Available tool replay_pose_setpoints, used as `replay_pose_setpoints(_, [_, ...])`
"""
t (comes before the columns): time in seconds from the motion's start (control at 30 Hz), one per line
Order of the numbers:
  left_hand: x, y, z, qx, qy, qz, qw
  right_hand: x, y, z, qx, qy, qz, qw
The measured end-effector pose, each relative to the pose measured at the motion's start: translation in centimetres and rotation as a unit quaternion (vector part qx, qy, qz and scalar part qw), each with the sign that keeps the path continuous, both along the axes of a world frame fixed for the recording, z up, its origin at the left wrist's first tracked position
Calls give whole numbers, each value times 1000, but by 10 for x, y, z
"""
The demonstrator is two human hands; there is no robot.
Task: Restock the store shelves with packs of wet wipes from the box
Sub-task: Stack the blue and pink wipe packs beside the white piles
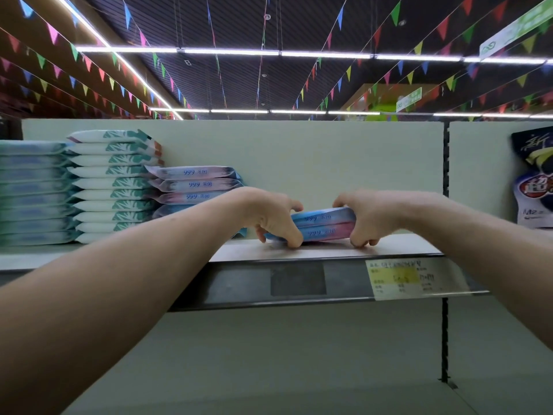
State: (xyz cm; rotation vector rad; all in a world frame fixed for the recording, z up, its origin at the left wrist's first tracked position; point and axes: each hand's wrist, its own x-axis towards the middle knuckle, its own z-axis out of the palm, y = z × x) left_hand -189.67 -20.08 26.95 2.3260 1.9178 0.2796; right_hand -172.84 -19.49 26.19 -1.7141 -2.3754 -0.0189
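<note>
Two blue-and-pink wet wipe packs (324,226) lie stacked on the top shelf (398,244), near its front edge. My left hand (273,217) grips their left end with curled fingers and thumb. My right hand (366,220) grips their right end the same way. Just to the left stands a pile of the same blue-pink packs (194,184), partly hidden behind my left forearm. The box is not in view.
A tall stack of white-and-green packs (113,184) and a stack of pale blue packs (33,193) fill the shelf's left part. A dark bag (534,178) stands in the bay to the right, past the upright (446,160). A yellow price tag (410,278) sits on the shelf edge.
</note>
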Motion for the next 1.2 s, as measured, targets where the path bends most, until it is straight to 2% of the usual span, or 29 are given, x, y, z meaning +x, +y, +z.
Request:
replay_pose_setpoints(0.1, [3,1,-3,55,47,-4,997,-3,7,-7,105,-69,30,992])
replay_pose_setpoints(0.17, [3,4,-8,98,80,2,992,-2,6,-9,145,-90,41,984])
replay_pose_setpoints(0.3, [1,5,-9,144,84,7,986,-3,6,-7,201,-124,36,971])
replay_pose_setpoints(0.63, [-27,-16,3,173,68,61,981,-30,5,1,288,-103,94,947])
replay_pose_setpoints(0.9, [-56,-43,38,245,80,97,961,-59,-11,37,352,-79,121,925])
replay_pose_setpoints(1.2, [-100,-47,77,327,162,142,920,-108,-7,73,419,-48,112,900])
